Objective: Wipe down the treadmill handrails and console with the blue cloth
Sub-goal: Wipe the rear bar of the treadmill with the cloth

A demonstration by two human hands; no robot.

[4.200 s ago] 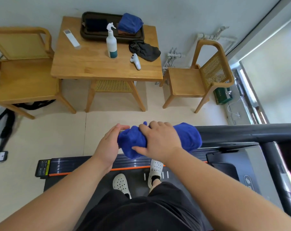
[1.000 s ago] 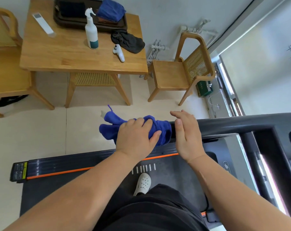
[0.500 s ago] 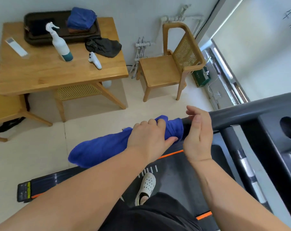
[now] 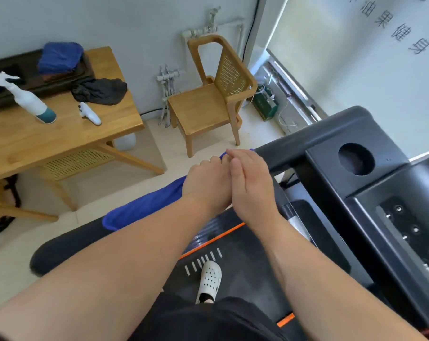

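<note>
Now my right hand (image 4: 251, 185) has closed against my left hand (image 4: 206, 183), fingers straight over the handrail (image 4: 294, 146); left fingers grip the blue cloth (image 4: 144, 207) trailing behind them.

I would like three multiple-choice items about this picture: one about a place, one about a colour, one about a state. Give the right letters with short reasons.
1. Where does the white plastic spray bottle stand?
A) on the light wooden table
B) on the chair seat
C) on the floor

2. What colour is the perforated rubber shoe on the black treadmill belt?
A) orange
B) white
C) blue

3. What is the left hand doing?
A) hanging empty
B) holding the spray bottle
C) gripping the long blue cloth on the black treadmill handrail

Key: 1 A, the bottle's base rests on the tabletop; 2 B, the shoe is plainly white against the dark belt; 3 C, its fingers curl over the cloth on the rail.
</note>
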